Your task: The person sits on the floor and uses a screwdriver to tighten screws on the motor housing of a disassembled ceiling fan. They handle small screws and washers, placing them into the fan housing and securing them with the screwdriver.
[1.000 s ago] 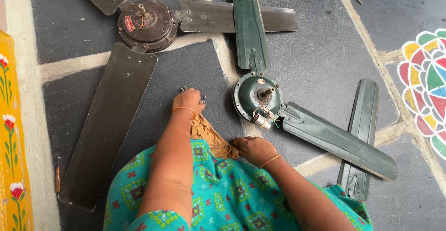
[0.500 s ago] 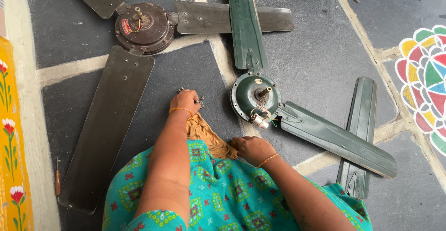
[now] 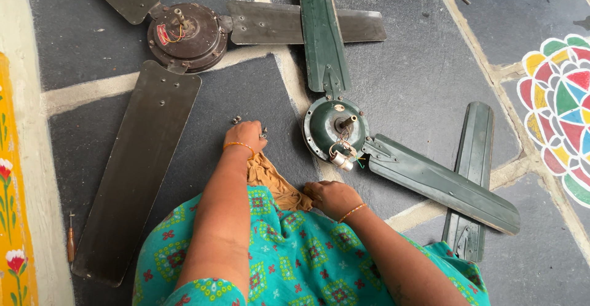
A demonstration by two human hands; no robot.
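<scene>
Since the frame a second before, our left hand [image 3: 246, 135] had slid a little further out over the dark floor slab [image 3: 424, 91], toward the small loose screws [image 3: 236, 119] lying just beyond the knuckles; the right hand [image 3: 329, 196] had hardly shifted. We could not tell how the left fingers were set, since we saw only the back of the hand; they seemed curled down over something small at the floor. The right hand's fingers were bunched together, pressing on the brown cloth [image 3: 273, 180] at the edge of our lap.

The green fan motor [image 3: 335, 127] lay just right of the left hand, its loose wires and small white part [image 3: 341, 158] hanging at the near rim. We judged that a careless sweep of the hand could scatter the screws into the pale floor joints, or that a sleeve might snag those wires.

Much was hidden: whatever lay under the left palm, the fingertips of both hands, and part of the cloth beneath the arm. The brown fan [image 3: 187, 35] had one blade cut off by the upper edge. A slim tool [image 3: 70, 244] by the painted border [image 3: 12, 220] was too small to identify.
</scene>
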